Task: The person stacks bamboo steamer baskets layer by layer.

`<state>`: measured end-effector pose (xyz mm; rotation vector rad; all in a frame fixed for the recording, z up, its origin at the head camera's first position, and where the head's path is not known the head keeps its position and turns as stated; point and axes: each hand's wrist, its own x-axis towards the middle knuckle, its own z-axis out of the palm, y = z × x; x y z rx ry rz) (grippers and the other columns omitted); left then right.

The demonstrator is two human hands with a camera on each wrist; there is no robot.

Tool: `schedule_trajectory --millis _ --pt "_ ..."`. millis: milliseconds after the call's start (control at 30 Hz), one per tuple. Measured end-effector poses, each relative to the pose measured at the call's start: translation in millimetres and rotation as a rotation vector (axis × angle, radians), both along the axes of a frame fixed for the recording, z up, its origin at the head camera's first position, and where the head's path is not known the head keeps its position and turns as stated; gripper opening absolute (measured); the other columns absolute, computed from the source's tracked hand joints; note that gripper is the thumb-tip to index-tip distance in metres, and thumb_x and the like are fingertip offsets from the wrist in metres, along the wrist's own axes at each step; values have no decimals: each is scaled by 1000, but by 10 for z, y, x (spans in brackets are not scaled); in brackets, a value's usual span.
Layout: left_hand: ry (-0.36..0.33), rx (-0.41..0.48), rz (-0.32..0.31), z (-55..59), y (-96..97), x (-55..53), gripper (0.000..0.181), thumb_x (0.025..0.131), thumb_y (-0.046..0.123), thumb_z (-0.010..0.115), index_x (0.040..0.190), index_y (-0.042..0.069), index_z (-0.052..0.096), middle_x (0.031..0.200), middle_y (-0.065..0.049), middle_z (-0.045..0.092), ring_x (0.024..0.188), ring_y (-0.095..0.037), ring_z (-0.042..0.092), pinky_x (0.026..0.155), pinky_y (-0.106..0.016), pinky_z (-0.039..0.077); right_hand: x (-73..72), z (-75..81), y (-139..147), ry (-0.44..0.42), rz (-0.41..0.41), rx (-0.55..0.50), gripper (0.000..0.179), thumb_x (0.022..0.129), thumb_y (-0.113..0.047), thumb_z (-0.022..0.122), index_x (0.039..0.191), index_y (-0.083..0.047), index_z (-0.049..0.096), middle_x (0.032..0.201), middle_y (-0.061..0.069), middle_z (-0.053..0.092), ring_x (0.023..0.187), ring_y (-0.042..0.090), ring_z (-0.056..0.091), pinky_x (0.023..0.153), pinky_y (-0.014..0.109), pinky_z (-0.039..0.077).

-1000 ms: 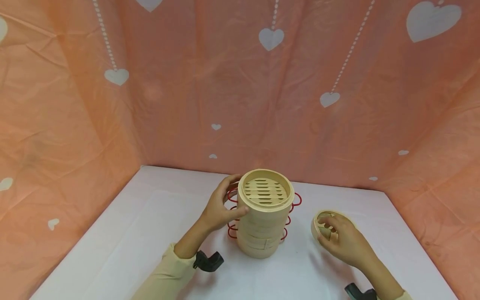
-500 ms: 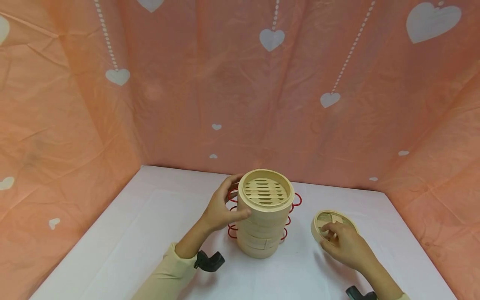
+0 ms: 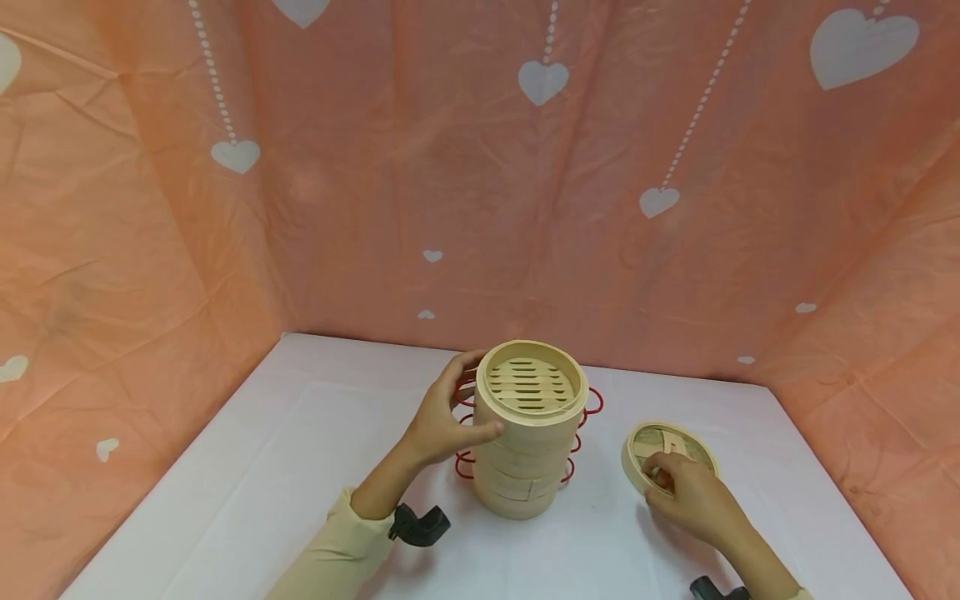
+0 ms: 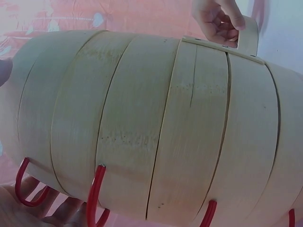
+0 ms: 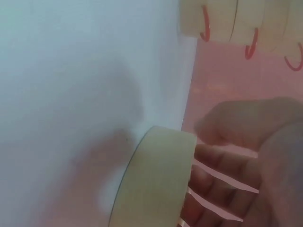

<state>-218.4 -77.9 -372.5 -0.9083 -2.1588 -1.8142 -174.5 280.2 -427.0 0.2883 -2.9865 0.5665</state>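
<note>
A tall stack of bamboo steamer baskets [image 3: 528, 442] with red wire handles [image 3: 594, 400] stands mid-table. My left hand [image 3: 442, 421] grips its upper left side, thumb on the front wall and fingers round the back. In the left wrist view the stack [image 4: 156, 132] fills the frame, with fingertips [image 4: 28, 208] at the bottom left. To the right lies a single small steamer basket [image 3: 666, 446]. My right hand [image 3: 686, 492] holds its near rim, fingers curled inside. The right wrist view shows that rim [image 5: 156, 179] edge-on beside my fingers [image 5: 222, 179].
The white table [image 3: 262, 467] is walled on three sides by an orange cloth with white hearts [image 3: 450, 167]. Black wrist camera mounts [image 3: 418, 525] sit on both forearms. Bare table lies left of and in front of the stack.
My right hand has slid back from over the small basket to its near rim, uncovering its slatted inside. The left hand and the stack have stayed put.
</note>
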Motion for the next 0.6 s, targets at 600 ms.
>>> schedule_trajectory --millis 600 --pt "-11 5 24 -2 31 0 83 69 15 82 140 10 41 137 -11 50 125 -28 50 99 -37 47 -27 -25 -4 1 -22 71 24 71 -7 72 93 -14 67 69 -5 51 64 10 44 54 28 35"
